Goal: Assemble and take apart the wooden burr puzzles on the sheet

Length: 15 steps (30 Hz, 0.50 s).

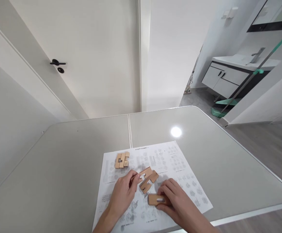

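Observation:
A printed paper sheet [116,207] with many small diagrams lies on the table. My left hand [124,191] has its thumb and fingers pinched at the left end of a notched wooden piece [146,172]. Another notched piece with a dark mark [144,187] rests slantwise against it. My right hand [173,199] grips the right end of a wooden piece with a slot [153,199], between thumb and fingers. A small group of wooden pieces [122,160] sits together at the sheet's upper left.
The grey table [70,161] has a seam down its middle and a pale rim. Beyond it stand a closed door [102,58] and a wall. A sink cabinet [224,77], a broom and a green dustpan [218,112] are at the right back.

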Each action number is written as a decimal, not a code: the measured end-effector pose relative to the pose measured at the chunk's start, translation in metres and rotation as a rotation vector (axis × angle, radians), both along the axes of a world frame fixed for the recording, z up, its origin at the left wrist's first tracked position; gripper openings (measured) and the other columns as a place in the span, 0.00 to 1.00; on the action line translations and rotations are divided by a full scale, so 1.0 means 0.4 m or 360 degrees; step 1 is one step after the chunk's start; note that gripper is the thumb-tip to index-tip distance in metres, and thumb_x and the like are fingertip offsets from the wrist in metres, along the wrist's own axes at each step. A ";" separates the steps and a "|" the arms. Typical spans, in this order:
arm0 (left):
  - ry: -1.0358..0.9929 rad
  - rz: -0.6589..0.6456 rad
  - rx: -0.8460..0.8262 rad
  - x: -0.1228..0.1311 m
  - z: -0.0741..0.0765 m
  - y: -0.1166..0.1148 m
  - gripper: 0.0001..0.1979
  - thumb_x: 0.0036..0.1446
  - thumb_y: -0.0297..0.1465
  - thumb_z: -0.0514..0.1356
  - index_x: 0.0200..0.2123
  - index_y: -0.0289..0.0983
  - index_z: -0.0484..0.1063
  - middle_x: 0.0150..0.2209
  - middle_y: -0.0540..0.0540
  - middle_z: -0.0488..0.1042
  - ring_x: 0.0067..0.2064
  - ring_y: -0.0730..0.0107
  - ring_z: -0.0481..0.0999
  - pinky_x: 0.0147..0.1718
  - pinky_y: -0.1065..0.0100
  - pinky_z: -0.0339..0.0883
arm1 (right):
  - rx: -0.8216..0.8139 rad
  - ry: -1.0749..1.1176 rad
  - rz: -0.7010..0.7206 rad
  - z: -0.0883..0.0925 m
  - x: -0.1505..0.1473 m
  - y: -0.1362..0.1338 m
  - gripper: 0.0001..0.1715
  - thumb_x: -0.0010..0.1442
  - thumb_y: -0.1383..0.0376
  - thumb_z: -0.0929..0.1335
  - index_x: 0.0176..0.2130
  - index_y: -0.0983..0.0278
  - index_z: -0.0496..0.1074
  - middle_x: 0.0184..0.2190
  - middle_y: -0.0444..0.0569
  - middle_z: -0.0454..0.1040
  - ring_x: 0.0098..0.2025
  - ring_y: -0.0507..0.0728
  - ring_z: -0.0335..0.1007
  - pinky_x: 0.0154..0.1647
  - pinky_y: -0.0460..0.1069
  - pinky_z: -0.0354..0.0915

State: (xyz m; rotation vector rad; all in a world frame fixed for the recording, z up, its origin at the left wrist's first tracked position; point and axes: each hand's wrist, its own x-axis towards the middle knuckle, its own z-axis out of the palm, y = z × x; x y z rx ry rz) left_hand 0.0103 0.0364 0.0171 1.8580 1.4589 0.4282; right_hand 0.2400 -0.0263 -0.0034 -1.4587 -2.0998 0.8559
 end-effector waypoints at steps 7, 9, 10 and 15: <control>0.0602 -0.0087 0.0274 0.028 -0.023 0.009 0.19 0.75 0.41 0.43 0.37 0.40 0.67 0.26 0.51 0.75 0.25 0.66 0.74 0.24 0.69 0.53 | 0.0064 0.0009 -0.0013 -0.006 -0.001 -0.007 0.15 0.60 0.74 0.73 0.40 0.59 0.67 0.41 0.48 0.73 0.44 0.62 0.71 0.41 0.55 0.71; 0.0781 -0.0164 0.0308 0.045 -0.020 0.023 0.18 0.75 0.39 0.43 0.39 0.39 0.68 0.30 0.48 0.79 0.28 0.63 0.78 0.24 0.69 0.52 | 0.0084 0.0012 -0.0020 -0.005 0.000 -0.010 0.14 0.61 0.74 0.73 0.40 0.59 0.68 0.40 0.48 0.73 0.43 0.62 0.71 0.40 0.54 0.71; 0.0865 -0.0199 0.0306 0.054 -0.016 0.030 0.18 0.76 0.38 0.44 0.40 0.39 0.69 0.30 0.47 0.79 0.28 0.62 0.79 0.24 0.69 0.52 | 0.0097 0.0011 -0.0022 -0.004 0.000 -0.012 0.13 0.61 0.73 0.73 0.40 0.59 0.68 0.40 0.48 0.73 0.43 0.62 0.71 0.40 0.54 0.72; 0.1041 -0.0179 0.0208 0.067 0.014 0.035 0.18 0.75 0.43 0.46 0.48 0.35 0.67 0.26 0.47 0.77 0.27 0.57 0.79 0.22 0.67 0.55 | 0.0113 0.0015 -0.0028 -0.013 0.006 -0.018 0.13 0.61 0.72 0.73 0.40 0.59 0.67 0.39 0.48 0.73 0.41 0.62 0.71 0.39 0.54 0.71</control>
